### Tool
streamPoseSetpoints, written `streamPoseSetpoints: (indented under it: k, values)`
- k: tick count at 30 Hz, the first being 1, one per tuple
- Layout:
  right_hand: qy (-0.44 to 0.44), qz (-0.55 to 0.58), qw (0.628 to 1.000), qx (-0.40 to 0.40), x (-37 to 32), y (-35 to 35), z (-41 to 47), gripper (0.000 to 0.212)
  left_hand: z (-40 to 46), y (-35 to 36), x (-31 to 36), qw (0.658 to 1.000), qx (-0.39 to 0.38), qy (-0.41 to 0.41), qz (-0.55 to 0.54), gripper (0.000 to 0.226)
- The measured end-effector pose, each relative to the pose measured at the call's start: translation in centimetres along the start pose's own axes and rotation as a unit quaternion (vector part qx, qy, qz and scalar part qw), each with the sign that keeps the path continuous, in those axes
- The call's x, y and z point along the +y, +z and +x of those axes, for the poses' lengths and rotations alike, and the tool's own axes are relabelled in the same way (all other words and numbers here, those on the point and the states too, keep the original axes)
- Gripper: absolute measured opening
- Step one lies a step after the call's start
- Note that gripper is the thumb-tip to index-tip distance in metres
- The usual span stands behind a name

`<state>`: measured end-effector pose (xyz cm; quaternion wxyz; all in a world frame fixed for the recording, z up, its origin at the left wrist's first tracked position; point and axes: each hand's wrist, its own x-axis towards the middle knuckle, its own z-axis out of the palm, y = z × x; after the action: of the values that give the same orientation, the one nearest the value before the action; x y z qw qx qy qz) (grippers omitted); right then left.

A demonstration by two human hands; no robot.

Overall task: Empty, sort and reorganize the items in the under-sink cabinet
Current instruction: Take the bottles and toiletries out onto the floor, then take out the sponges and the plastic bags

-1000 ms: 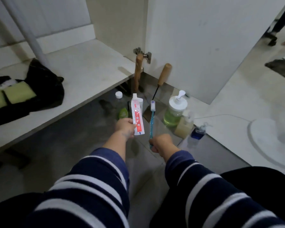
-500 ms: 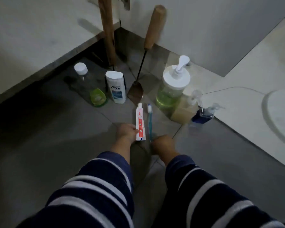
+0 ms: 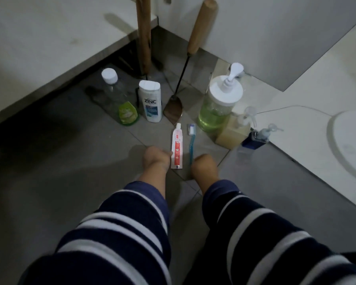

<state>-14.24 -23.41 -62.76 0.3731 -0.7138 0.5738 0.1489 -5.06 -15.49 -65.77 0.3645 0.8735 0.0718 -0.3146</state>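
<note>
My left hand (image 3: 155, 159) holds a white and red toothpaste tube (image 3: 176, 148) by its lower end, low over the grey floor tiles. Just to the right, my right hand (image 3: 203, 166) grips the handle end of a blue toothbrush (image 3: 191, 140), its bristle head pointing away from me. Tube and brush lie side by side, parallel, in front of a row of bottles.
Behind stand a clear bottle with green liquid (image 3: 119, 99), a white ZINC bottle (image 3: 150, 101), a metal spatula (image 3: 174, 109) with wooden handle, a green pump jar (image 3: 216, 105), a yellowish dispenser (image 3: 232, 132) and a small blue pump bottle (image 3: 255, 139). The cabinet door (image 3: 265, 38) is behind.
Both hands have lowered the toothpaste and toothbrush from upright in the air down to the floor in front of the bottles. The view has tilted down and closer.
</note>
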Motion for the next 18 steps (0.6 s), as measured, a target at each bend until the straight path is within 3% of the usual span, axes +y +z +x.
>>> streamPoseSetpoints:
  k: [8,15,18]
  values:
    - [-0.192,-0.092,0.977,0.020,-7.8,-2.6,-7.1,0.031,-4.3,-12.7,2.1,0.991,0.072,0.109,0.025,0.028]
    - [-0.334,-0.112,0.936,0.014,-17.9,-1.8,-17.1,0.026,-8.4,-28.7,-0.1,0.974,0.197,0.109,-0.025,0.016]
    - [-0.401,-0.126,0.907,-0.014,-21.7,0.1,-20.9,0.023,-9.4,-34.8,-1.9,0.962,0.254,0.098,-0.014,0.027]
